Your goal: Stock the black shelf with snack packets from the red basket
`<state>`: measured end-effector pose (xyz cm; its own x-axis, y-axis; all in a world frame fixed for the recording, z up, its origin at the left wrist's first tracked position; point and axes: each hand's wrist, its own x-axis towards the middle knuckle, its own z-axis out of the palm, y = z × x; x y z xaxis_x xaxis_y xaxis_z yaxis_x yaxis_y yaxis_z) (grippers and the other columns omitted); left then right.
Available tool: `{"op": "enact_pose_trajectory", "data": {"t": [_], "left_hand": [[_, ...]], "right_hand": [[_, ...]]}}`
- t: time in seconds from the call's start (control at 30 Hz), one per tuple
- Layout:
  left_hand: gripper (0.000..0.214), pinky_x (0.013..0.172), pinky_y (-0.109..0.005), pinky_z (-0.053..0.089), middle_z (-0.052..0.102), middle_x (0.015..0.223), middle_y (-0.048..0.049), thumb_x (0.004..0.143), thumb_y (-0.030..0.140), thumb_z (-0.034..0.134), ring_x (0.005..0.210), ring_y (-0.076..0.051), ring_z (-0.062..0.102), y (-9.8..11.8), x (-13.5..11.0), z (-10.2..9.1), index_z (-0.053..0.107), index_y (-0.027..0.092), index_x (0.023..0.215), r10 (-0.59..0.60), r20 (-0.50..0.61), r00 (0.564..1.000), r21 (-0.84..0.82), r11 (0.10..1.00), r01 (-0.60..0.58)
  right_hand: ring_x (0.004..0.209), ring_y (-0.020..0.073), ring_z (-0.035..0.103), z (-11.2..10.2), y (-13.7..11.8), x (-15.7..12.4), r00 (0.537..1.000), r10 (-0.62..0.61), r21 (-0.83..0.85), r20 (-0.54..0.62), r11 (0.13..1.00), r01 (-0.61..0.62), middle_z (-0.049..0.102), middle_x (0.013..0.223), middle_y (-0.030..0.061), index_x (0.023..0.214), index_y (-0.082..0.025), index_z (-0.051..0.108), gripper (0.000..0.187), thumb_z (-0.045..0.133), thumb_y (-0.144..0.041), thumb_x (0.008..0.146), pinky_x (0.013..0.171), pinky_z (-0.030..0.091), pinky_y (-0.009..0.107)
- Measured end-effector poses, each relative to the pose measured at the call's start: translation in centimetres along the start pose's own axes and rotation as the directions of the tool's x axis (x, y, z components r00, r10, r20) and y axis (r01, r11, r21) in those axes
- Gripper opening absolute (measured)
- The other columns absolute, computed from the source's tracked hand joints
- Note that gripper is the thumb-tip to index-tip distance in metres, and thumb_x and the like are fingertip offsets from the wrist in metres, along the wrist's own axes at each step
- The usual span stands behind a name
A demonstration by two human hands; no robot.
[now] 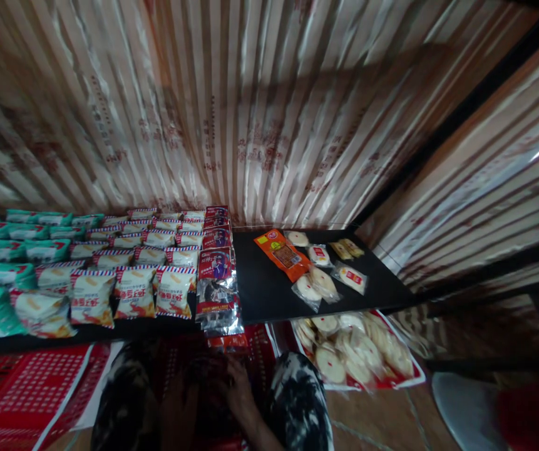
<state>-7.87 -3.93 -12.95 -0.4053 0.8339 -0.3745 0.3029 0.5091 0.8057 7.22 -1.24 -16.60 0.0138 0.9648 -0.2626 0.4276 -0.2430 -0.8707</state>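
Observation:
My right hand (238, 387) reaches down between my knees, low in the frame, beside a dark heap that I cannot make out. Left of it is my left hand (181, 396), deep in shadow, its fingers hidden. Just above the hands, a row of overlapping red and silver packets (216, 264) runs back along the black shelf (262, 305). A red packet (228, 342) shows below the shelf's front edge. To the left of the row stand several white snack bags (174, 292) with striped tops.
Teal bags (48, 250) fill the shelf's left end. An orange packet (283, 254) and wrapped round crackers (307, 290) lie on its right part. Below are a red basket (34, 382) and a tray of wrapped crackers (330, 363). Striped sheeting (269, 125) hangs behind.

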Motion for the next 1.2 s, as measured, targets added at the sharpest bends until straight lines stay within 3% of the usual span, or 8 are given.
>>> {"op": "enact_pose_trajectory", "data": {"t": [0.07, 0.2, 0.33, 0.47, 0.57, 0.73, 1.03, 1.2], "left_hand": [[0.014, 0.093, -0.043, 0.046, 0.069, 0.095, -0.0082, 0.062, 0.029, 0.061, 0.104, -0.034, 0.059, 0.2, -0.7, -1.1, 0.065, 0.027, 0.075, 0.076, -0.015, 0.997, -0.025, 0.997, -0.077], [0.018, 0.083, -0.036, 0.05, 0.07, 0.085, -0.0072, 0.066, 0.035, 0.057, 0.088, -0.029, 0.063, 1.8, -2.7, -2.8, 0.063, 0.025, 0.079, 0.182, -0.017, 0.983, -0.087, 0.979, -0.183], [0.026, 0.075, -0.031, 0.05, 0.067, 0.078, -0.0051, 0.073, 0.042, 0.052, 0.078, -0.023, 0.062, 5.4, -4.5, -4.2, 0.063, 0.021, 0.082, 0.287, 0.007, 0.958, -0.137, 0.949, -0.283], [0.029, 0.066, -0.028, 0.049, 0.064, 0.072, -0.0019, 0.079, 0.046, 0.05, 0.069, -0.017, 0.06, 9.5, -4.5, -5.0, 0.058, 0.018, 0.081, 0.334, 0.034, 0.942, -0.241, 0.917, -0.317], [0.029, 0.073, -0.027, 0.049, 0.065, 0.087, -0.0037, 0.08, 0.039, 0.053, 0.08, -0.015, 0.061, 11.0, -3.8, -4.9, 0.055, 0.017, 0.099, 0.397, 0.018, 0.918, -0.406, 0.842, -0.356], [0.045, 0.082, -0.029, 0.048, 0.061, 0.109, -0.0093, 0.078, 0.03, 0.058, 0.098, -0.017, 0.059, 10.8, -3.8, -4.3, 0.047, 0.018, 0.121, 0.458, -0.075, 0.886, -0.426, 0.789, -0.444], [0.042, 0.072, -0.028, 0.051, 0.057, 0.118, -0.0102, 0.077, 0.021, 0.053, 0.1, -0.018, 0.058, 10.1, -5.7, -3.3, 0.05, 0.02, 0.119, 0.444, -0.009, 0.896, -0.305, 0.852, -0.425], [0.046, 0.068, -0.027, 0.051, 0.059, 0.117, -0.0088, 0.075, 0.018, 0.054, 0.076, -0.012, 0.06, 10.9, -7.1, -1.4, 0.049, 0.021, 0.121, 0.425, 0.018, 0.905, -0.307, 0.864, -0.399]], "right_hand": [[0.107, 0.0273, 0.058, -1.0, -1.5, -1.1, 0.996, -0.044, 0.023, 0.072, 0.999, 0.043, 0.068, 0.103, 0.0074, 0.076, -0.025, 0.072, 0.016, 0.072, -0.032, 0.061, 0.094, 0.043, 0.04], [0.097, 0.0236, 0.06, -2.5, -3.9, -3.5, 0.966, -0.162, 0.154, 0.203, 0.979, 0.132, 0.068, 0.095, 0.0047, 0.079, -0.022, 0.071, 0.024, 0.071, -0.042, 0.065, 0.089, 0.045, 0.036], [0.073, 0.0173, 0.061, -3.2, -5.9, -5.3, 0.948, -0.147, 0.324, 0.283, 0.945, 0.05, 0.067, 0.076, 0.002, 0.075, -0.018, 0.069, 0.033, 0.062, -0.05, 0.072, 0.071, 0.049, 0.029], [0.071, 0.0175, 0.061, -3.8, -8.5, -5.8, 0.971, -0.14, 0.447, 0.196, 0.894, 0.038, 0.071, 0.079, 0.0022, 0.081, -0.019, 0.07, 0.039, 0.068, -0.054, 0.065, 0.074, 0.05, 0.032], [0.081, 0.0192, 0.063, -4.7, -10.2, -5.9, 0.974, -0.17, 0.496, 0.146, 0.865, 0.077, 0.071, 0.093, 0.0025, 0.092, -0.021, 0.07, 0.037, 0.068, -0.049, 0.069, 0.085, 0.049, 0.037], [0.08, 0.0202, 0.064, -5.8, -11.8, -6.4, 0.978, -0.165, 0.517, 0.124, 0.852, 0.079, 0.072, 0.09, 0.0021, 0.093, -0.021, 0.07, 0.036, 0.067, -0.049, 0.07, 0.084, 0.049, 0.039], [0.08, 0.0208, 0.064, -7.2, -12.3, -7.1, 0.992, -0.118, 0.473, -0.034, 0.873, 0.12, 0.072, 0.088, 0.0039, 0.092, -0.019, 0.07, 0.037, 0.069, -0.047, 0.069, 0.079, 0.05, 0.035], [0.079, 0.0203, 0.063, -8.4, -11.0, -7.1, 0.994, -0.063, 0.481, -0.09, 0.871, 0.099, 0.071, 0.086, 0.0033, 0.092, -0.018, 0.07, 0.038, 0.066, -0.05, 0.071, 0.078, 0.05, 0.033]]}}
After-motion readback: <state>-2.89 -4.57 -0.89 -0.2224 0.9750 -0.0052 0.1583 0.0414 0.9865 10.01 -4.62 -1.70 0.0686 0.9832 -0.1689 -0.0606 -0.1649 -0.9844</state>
